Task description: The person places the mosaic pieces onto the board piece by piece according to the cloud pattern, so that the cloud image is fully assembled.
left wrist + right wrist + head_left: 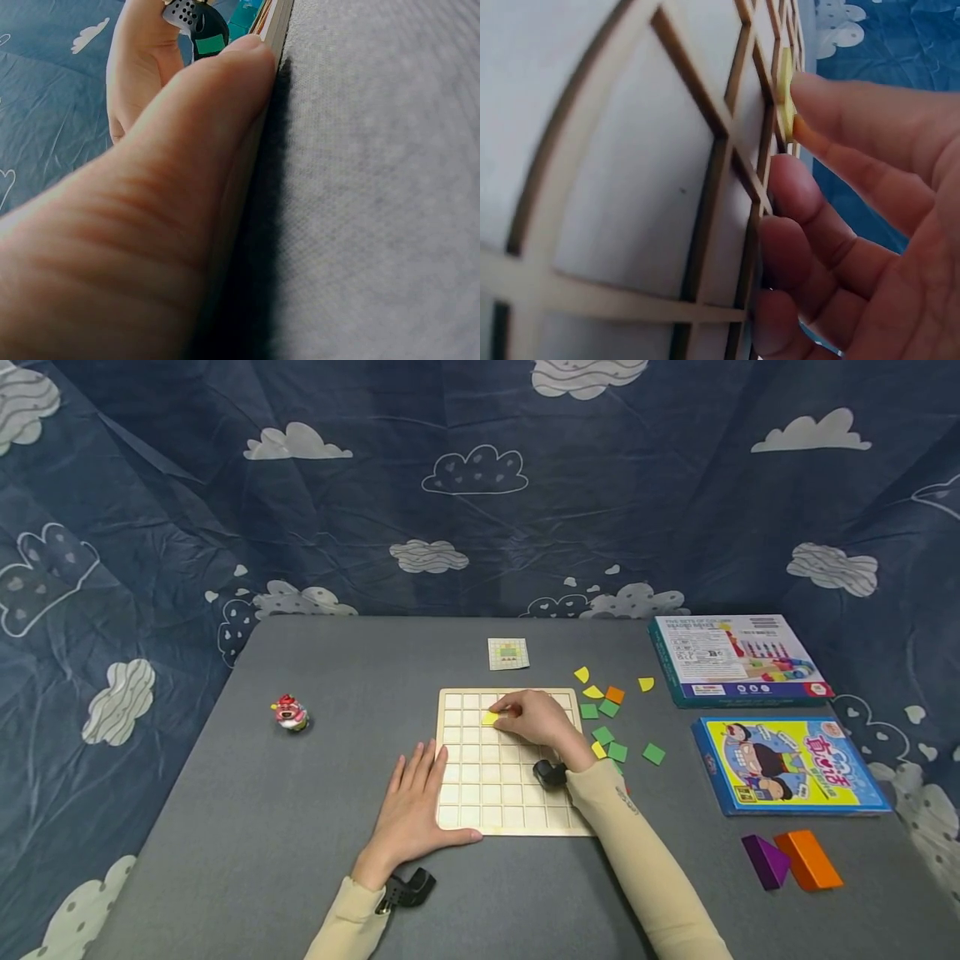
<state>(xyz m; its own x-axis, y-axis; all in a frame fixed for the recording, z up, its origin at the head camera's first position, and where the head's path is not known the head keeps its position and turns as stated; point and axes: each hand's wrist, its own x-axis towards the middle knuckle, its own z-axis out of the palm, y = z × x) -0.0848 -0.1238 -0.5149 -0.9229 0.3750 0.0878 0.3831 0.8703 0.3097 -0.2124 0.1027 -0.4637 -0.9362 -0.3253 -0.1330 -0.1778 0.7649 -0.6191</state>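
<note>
Fingers of the right hand (536, 717) pinch a yellow tile (490, 718) at the far rows of the wooden grid board (491, 795), where an off-square release could leave it tilted on a ridge (722, 133), the left hand (410, 814) spread against the near corner.

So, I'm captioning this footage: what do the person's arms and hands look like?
The left sleeve and right sleeve are pale cream and full-length; the right one has a small dark marking near its end. The left hand and right hand are bare, without gloves. The left wrist device and right wrist device are compact and black.
</note>
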